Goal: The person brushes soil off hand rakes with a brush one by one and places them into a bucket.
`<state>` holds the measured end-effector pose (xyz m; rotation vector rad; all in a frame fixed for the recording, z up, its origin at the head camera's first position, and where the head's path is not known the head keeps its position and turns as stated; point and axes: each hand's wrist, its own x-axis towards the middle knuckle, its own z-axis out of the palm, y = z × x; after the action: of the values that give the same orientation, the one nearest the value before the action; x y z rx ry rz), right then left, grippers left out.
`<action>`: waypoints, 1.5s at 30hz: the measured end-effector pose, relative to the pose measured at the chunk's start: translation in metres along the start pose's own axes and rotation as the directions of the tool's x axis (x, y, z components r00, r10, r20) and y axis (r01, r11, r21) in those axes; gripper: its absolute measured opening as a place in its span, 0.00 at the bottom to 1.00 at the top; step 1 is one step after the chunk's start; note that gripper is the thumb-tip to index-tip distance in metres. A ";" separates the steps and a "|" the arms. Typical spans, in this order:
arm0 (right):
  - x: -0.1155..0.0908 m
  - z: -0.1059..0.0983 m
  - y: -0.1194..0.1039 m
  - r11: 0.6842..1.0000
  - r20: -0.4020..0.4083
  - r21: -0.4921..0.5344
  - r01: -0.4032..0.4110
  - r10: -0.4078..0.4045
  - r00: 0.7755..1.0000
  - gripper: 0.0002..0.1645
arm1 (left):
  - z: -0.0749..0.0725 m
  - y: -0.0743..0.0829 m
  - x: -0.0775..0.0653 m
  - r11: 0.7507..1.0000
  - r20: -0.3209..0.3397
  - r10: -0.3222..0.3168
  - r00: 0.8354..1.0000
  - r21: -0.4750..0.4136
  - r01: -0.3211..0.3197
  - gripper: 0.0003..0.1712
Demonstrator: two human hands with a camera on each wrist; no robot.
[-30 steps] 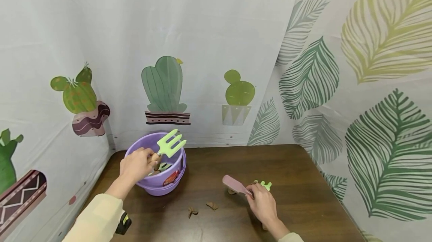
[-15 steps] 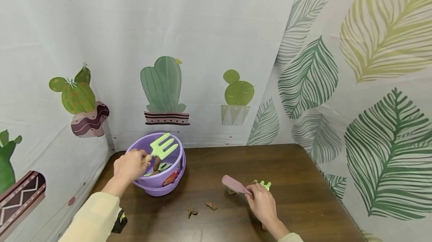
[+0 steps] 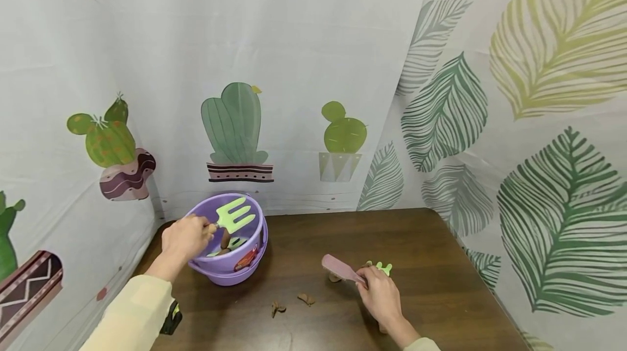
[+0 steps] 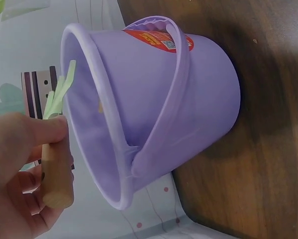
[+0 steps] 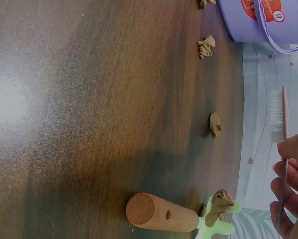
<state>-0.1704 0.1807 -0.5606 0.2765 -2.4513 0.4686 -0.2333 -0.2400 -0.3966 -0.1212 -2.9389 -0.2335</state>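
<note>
My left hand (image 3: 185, 238) grips the wooden handle of a light green garden fork (image 3: 231, 216), its tines over the mouth of a purple bucket (image 4: 158, 99). In the left wrist view the thumb presses along the handle near the fork head. Inside the bucket lie a green tool (image 3: 237, 242) and brown wooden-looking handles. Low over the table, my right hand (image 3: 382, 296) holds a pink brush (image 3: 340, 268), its white bristles (image 5: 276, 117) apart from the tabletop. Below that hand lies a second green tool with a wooden handle (image 5: 163, 214), a brown crumpled lump (image 5: 221, 204) on its tines.
Several brown crumpled pieces, perhaps dry leaves or clay, lie on the dark wooden table (image 3: 313, 236), including one piece (image 5: 206, 47) and another piece (image 5: 215, 124). A black-and-yellow object (image 3: 171, 318) shows beside the left sleeve. A patterned curtain (image 3: 294, 68) hangs behind the table.
My left hand has shifted left and the fork has come down lower toward the bucket's mouth. The right hand and brush have hardly moved.
</note>
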 end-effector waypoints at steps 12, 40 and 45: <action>-0.001 -0.004 -0.002 1.000 0.017 -0.009 -0.012 0.012 1.000 0.15 | -0.003 0.005 0.005 1.000 0.029 0.014 0.999 0.013 -0.015 0.08; -0.004 -0.003 0.003 0.998 0.021 -0.003 -0.059 0.059 0.998 0.15 | -0.001 0.020 0.003 0.997 -0.025 0.078 0.997 -0.005 -0.078 0.08; -0.005 -0.003 0.002 0.994 0.069 0.014 -0.107 0.106 0.992 0.14 | 0.003 0.028 -0.001 0.993 -0.081 0.109 0.991 -0.034 -0.112 0.06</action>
<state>-0.1653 0.1843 -0.5618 0.1720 -2.5389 0.5354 -0.2299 -0.2116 -0.3952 -0.2737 -2.8386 -0.2713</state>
